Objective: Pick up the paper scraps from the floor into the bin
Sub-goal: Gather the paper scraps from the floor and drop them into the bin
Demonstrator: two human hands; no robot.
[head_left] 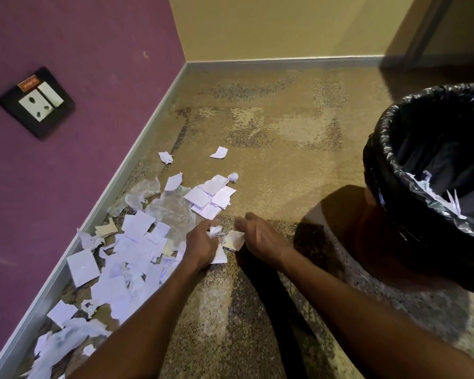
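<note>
Carpet (257, 165): both hands gripping scraps (226, 237).

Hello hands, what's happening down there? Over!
Left hand and right hand gripping paper scraps. Bin right. Path clear. Over.

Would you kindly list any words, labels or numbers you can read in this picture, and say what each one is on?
None can be read.
Orange label at the top of the wall socket: carries marks, too blurred to read.
Paper scraps on the floor: no legible writing.
Bin liner: no print visible.
</note>
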